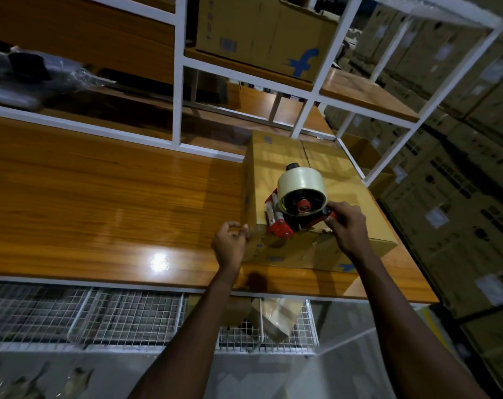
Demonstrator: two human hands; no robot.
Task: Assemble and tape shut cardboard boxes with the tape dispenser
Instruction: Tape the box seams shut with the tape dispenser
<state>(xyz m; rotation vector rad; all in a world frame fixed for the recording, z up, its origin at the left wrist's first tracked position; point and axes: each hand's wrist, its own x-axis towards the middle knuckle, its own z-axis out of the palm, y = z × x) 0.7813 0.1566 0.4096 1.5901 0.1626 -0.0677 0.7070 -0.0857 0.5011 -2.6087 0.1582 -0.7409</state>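
Observation:
A closed cardboard box (290,165) lies on the wooden table (100,203), right of the middle. On its top, near the front edge, sits a red tape dispenser (296,205) with a fat roll of clear tape. My right hand (346,226) grips the dispenser's handle from the right. The dispenser's red nose points left and down at the box's near left corner. My left hand (230,243) presses with curled fingers against that corner, fingertips on the cardboard. A clear tape strip shines on the box's front face.
White metal shelf frames (177,82) rise behind the table; one shelf carries a large printed carton (261,33). Stacks of cartons (460,182) fill the right side. Wire mesh baskets (100,315) hang under the table edge, one holding folded cardboard (276,315). Plastic-wrapped items (28,79) lie at far left.

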